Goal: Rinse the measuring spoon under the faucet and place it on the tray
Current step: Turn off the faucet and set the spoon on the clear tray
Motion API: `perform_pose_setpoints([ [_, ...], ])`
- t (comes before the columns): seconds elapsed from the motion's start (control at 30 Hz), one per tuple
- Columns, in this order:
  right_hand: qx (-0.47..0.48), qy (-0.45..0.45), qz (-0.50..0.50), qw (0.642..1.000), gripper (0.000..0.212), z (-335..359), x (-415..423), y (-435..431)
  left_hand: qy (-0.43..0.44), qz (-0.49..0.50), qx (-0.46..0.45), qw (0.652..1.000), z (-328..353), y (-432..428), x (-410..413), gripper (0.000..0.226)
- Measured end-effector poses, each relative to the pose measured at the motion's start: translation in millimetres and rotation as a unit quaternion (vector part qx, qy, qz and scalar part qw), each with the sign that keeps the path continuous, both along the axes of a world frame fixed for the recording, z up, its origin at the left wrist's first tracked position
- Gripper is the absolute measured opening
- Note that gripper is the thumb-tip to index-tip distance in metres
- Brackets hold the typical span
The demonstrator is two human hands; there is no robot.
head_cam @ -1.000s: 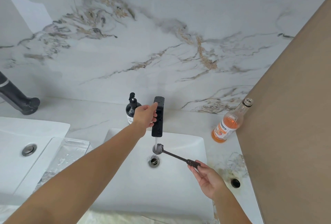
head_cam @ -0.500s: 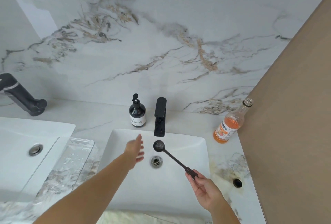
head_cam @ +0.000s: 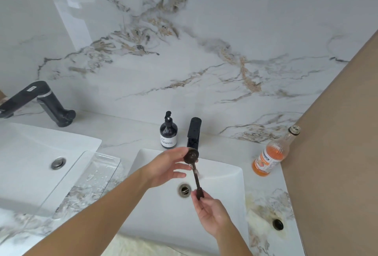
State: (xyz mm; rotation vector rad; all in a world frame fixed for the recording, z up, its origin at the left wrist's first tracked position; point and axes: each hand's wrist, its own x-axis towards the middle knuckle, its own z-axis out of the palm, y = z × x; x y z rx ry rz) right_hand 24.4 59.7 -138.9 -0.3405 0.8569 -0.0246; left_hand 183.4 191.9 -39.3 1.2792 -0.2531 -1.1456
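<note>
Two hands: both seen over the white rectangular ceramic sink basin point(head_cam: 221, 204), bare forearms entering from the bottom edge.
Right hand point(head_cam: 212, 218): grip closed on the handle end of the spoon, pinched between thumb and fingers just right of the drain.
Left hand point(head_cam: 163, 168): fingers spread and loosely curled, fingertips touching the spoon's bowl from the left; a firm hold is not shown, more contact than clamp.
Spoon: dark long-handled measuring spoon point(head_cam: 195, 176), held steeply with its round bowl up just below the faucet spout, handle running down toward the right hand; motion blur noted along the shaft.
Faucet: black square-bodied matte faucet point(head_cam: 194, 132) standing at the back rim of the basin; running water cannot be told.
Drain: round metal drain point(head_cam: 184, 190) in the basin floor, beside the spoon's handle end.
Tray: clear rectangular plastic tray point(head_cam: 96, 176) lying on the worktop left of the basin, wet droplets seen on it, well apart from the spoon.
Soap: dark pump bottle of soap with white label point(head_cam: 168, 131), just left of the faucet.
Drink: glass bottle of orange drink, uncapped point(head_cam: 272, 153), on the worktop right of the basin, leaning in the wide-angle view.
Worktop: white veined marble worktop point(head_cam: 126, 137), matching wall behind.
Far left: second white basin point(head_cam: 30, 159) with its own black faucet point(head_cam: 44, 103).
</note>
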Motion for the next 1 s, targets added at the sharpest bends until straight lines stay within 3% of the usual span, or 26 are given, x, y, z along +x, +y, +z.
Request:
perform_pose_setpoints([
  [0.3, 0.006, -0.116, 0.016, 0.993, 0.030, 49.1, 50.4, -14.7, -0.092, -0.039, -0.081, 0.992, 71.8, -13.3, 7.7, 0.041],
  [0.37, 0.001, -0.166, 0.076, 0.983, 0.027, 58.5, 52.0, -18.0, -0.095, -0.029, -0.100, 0.990, 84.3, -18.6, 10.4, 0.044],
  [0.47, -0.079, -0.237, 0.296, 0.922, 0.029, 69.8, 49.2, -18.6, -0.115, -0.005, -0.099, 0.988, 97.7, -22.6, 17.8, 0.054],
  [0.57, -0.285, -0.233, 0.439, 0.819, 0.028, 88.9, 58.2, -15.4, -0.125, 0.006, -0.082, 0.989, 97.2, -19.3, 24.1, 0.067],
  [0.63, -0.403, -0.211, 0.402, 0.794, 0.020, 101.8, 67.9, -10.8, -0.122, 0.007, -0.069, 0.990, 91.5, -15.8, 24.5, 0.064],
  [0.73, -0.436, -0.206, 0.281, 0.829, 0.012, 108.0, 74.6, -10.5, -0.137, -0.004, -0.039, 0.990, 81.8, -11.7, 22.6, 0.048],
  [0.77, -0.458, -0.189, 0.272, 0.825, 0.012, 107.6, 74.4, -11.2, -0.139, -0.004, -0.032, 0.990, 79.0, -11.3, 21.4, 0.043],
  [0.9, -0.615, -0.064, 0.258, 0.742, 0.008, 95.6, 69.3, -14.3, -0.124, 0.050, -0.022, 0.991, 75.5, -14.6, 17.8, 0.038],
  [1.0, -0.643, -0.064, 0.234, 0.726, 0.007, 95.7, 67.4, -14.8, -0.103, 0.092, -0.027, 0.990, 75.4, -20.6, 16.5, 0.029],
])
